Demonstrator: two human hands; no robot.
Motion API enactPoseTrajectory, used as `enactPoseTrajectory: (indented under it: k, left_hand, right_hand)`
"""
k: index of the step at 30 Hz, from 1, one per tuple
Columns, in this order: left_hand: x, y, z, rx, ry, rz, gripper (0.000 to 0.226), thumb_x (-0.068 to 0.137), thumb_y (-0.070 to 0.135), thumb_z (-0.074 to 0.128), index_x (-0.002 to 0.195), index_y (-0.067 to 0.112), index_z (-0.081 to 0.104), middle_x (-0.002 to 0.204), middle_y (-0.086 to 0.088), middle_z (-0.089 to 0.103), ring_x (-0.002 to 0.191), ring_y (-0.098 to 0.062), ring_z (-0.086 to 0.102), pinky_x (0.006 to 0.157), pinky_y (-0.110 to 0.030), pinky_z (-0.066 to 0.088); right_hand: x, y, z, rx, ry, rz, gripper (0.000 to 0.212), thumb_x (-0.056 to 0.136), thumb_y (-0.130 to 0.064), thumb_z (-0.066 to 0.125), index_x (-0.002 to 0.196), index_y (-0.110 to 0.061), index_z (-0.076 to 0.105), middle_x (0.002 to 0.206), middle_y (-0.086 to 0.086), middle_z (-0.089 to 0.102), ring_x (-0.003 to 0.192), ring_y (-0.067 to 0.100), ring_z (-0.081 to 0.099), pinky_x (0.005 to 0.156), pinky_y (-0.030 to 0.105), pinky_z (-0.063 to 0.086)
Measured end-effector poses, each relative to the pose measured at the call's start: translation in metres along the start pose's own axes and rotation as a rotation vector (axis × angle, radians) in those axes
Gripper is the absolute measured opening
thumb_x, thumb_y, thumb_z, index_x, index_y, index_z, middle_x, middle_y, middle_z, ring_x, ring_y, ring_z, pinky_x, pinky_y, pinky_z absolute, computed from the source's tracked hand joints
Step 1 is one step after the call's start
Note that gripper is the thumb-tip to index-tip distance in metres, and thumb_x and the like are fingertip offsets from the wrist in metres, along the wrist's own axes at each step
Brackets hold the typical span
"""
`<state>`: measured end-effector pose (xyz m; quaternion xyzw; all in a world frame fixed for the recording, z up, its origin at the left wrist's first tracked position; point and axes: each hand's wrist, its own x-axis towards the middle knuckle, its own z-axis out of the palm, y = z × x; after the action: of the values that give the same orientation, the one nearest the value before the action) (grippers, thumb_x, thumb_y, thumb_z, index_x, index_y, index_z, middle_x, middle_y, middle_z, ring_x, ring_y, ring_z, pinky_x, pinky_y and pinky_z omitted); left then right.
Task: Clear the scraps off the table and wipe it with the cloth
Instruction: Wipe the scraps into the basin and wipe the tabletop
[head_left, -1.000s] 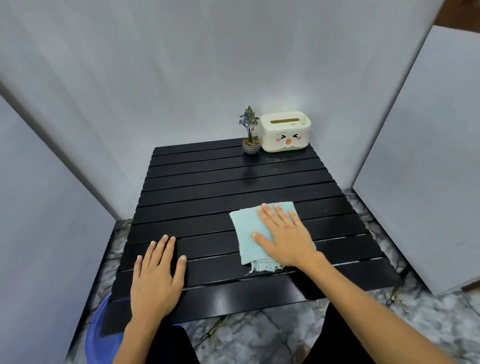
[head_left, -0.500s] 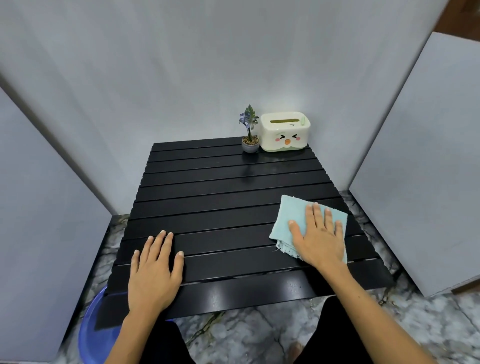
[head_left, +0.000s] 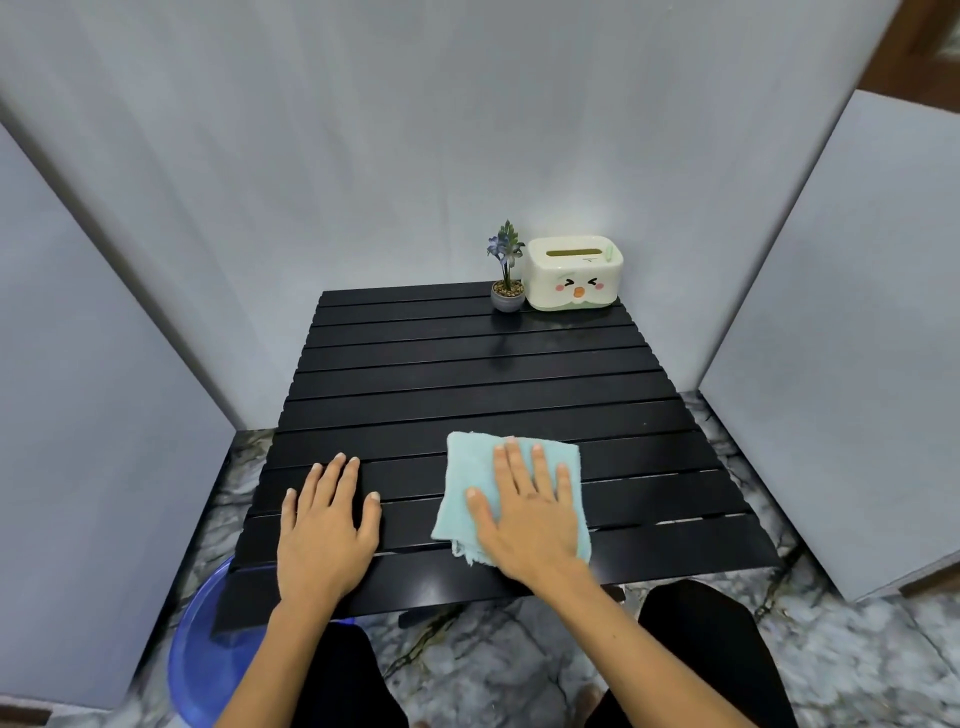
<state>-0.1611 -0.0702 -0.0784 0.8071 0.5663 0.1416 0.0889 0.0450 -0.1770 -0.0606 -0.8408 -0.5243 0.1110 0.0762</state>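
A person seated at a black slatted table (head_left: 467, 379) presses a pale blue cloth (head_left: 467, 478) flat against its near slats with the right hand (head_left: 530, 512), fingers spread and palm down on the fabric rather than closed around it, while the left hand (head_left: 324, 525) lies open and empty on the bare slats just beside the cloth, apparently steadying the table. No scraps can be seen anywhere on the tabletop, which suggests the clearing part of the job is done and the wiping is under way; the cloth sits on the near half, slightly right of centre, and nothing shows how much of the surface it has covered (the dark, glossy slats give no clear sign of wet or dry patches). The far slats, where a small potted plant (head_left: 507, 280) and a cream tissue box (head_left: 571, 273) with a cartoon face stand side by side at the back right corner, probably remain to be wiped. A blue plastic basin (head_left: 200, 654) sits on the marble floor under the near left corner, largely hidden by the table edge and the left forearm, so its contents cannot be made out. The cloth's near edge is covered by the right hand, and the table's legs are out of sight.
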Motion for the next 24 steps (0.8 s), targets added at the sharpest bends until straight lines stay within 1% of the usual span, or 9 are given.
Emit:
enactPoseTrajectory:
  k: [3, 6, 8, 10, 12, 14, 18, 22, 24]
  left_hand:
    - [0.001, 0.000, -0.001, -0.018, -0.005, 0.002, 0.067, 0.092, 0.053, 0.025, 0.151, 0.025, 0.040, 0.160, 0.007, 0.032, 0.151, -0.016, 0.020, 0.122, -0.044, 0.011]
    - [0.000, -0.001, -0.002, -0.063, -0.003, 0.004, 0.064, 0.092, 0.052, 0.031, 0.148, 0.023, 0.045, 0.158, 0.005, 0.036, 0.150, -0.018, 0.022, 0.122, -0.045, 0.012]
    - [-0.001, -0.002, -0.003, -0.092, 0.011, 0.015, 0.059, 0.094, 0.048, 0.039, 0.145, 0.020, 0.049, 0.156, 0.002, 0.040, 0.149, -0.019, 0.025, 0.121, -0.047, 0.014]
    - [-0.002, -0.002, -0.003, -0.107, 0.023, 0.023, 0.057, 0.095, 0.046, 0.041, 0.143, 0.018, 0.052, 0.154, 0.000, 0.042, 0.148, -0.021, 0.028, 0.121, -0.049, 0.015]
    - [-0.005, 0.000, -0.003, -0.103, 0.032, 0.030, 0.060, 0.092, 0.048, 0.038, 0.141, 0.017, 0.054, 0.153, -0.001, 0.044, 0.147, -0.021, 0.030, 0.120, -0.049, 0.015]
    - [-0.008, 0.002, -0.001, -0.098, 0.045, 0.045, 0.060, 0.091, 0.048, 0.037, 0.139, 0.017, 0.056, 0.152, -0.001, 0.046, 0.146, -0.022, 0.032, 0.119, -0.051, 0.017]
    - [-0.011, 0.005, -0.002, -0.104, 0.039, 0.056, 0.057, 0.091, 0.047, 0.041, 0.137, 0.016, 0.057, 0.150, -0.002, 0.047, 0.146, -0.023, 0.033, 0.118, -0.053, 0.018]
    - [-0.014, 0.010, -0.003, -0.125, 0.020, 0.072, 0.048, 0.095, 0.040, 0.053, 0.136, 0.015, 0.057, 0.150, -0.003, 0.047, 0.146, -0.023, 0.032, 0.119, -0.054, 0.017]
    - [-0.017, 0.015, -0.002, -0.131, 0.018, 0.080, 0.052, 0.094, 0.044, 0.049, 0.136, 0.015, 0.057, 0.149, -0.004, 0.048, 0.145, -0.024, 0.033, 0.118, -0.054, 0.017]
  right_hand:
    - [-0.013, 0.002, 0.004, -0.007, -0.019, -0.120, 0.074, 0.097, -0.065, 0.011, 0.158, -0.027, -0.006, 0.165, -0.011, -0.013, 0.150, 0.015, -0.021, 0.119, 0.045, -0.015]
    - [-0.025, 0.016, 0.004, -0.021, 0.005, -0.183, 0.080, 0.089, -0.071, -0.001, 0.158, -0.030, -0.004, 0.165, -0.012, -0.010, 0.150, 0.012, -0.019, 0.119, 0.042, -0.013]
    - [-0.029, 0.025, 0.005, -0.006, 0.052, -0.198, 0.088, 0.084, -0.075, -0.004, 0.159, -0.029, 0.003, 0.165, -0.011, -0.001, 0.150, 0.011, -0.015, 0.119, 0.039, -0.012]
    - [-0.030, 0.033, 0.003, 0.002, 0.058, -0.192, 0.087, 0.086, -0.077, -0.001, 0.159, -0.029, 0.006, 0.165, -0.012, 0.001, 0.150, 0.010, -0.013, 0.119, 0.038, -0.011]
    - [-0.030, 0.039, -0.001, -0.021, 0.009, -0.178, 0.081, 0.091, -0.074, 0.007, 0.159, -0.031, 0.001, 0.165, -0.014, -0.006, 0.151, 0.009, -0.015, 0.120, 0.038, -0.013]
    - [-0.029, 0.044, -0.007, -0.043, -0.005, -0.172, 0.079, 0.093, -0.071, 0.014, 0.158, -0.031, -0.002, 0.164, -0.015, -0.010, 0.151, 0.009, -0.015, 0.121, 0.038, -0.012]
    - [-0.026, 0.054, -0.013, -0.038, -0.023, -0.146, 0.079, 0.094, -0.071, 0.017, 0.158, -0.031, -0.002, 0.165, -0.014, -0.008, 0.151, 0.009, -0.013, 0.122, 0.039, -0.009]
    - [-0.020, 0.062, -0.016, -0.026, -0.038, -0.125, 0.079, 0.093, -0.071, 0.019, 0.159, -0.030, 0.000, 0.165, -0.014, -0.007, 0.152, 0.010, -0.011, 0.123, 0.040, -0.007]
    - [-0.016, 0.066, -0.018, -0.021, -0.043, -0.123, 0.080, 0.093, -0.072, 0.019, 0.159, -0.030, 0.000, 0.166, -0.013, -0.006, 0.152, 0.010, -0.011, 0.123, 0.041, -0.006]
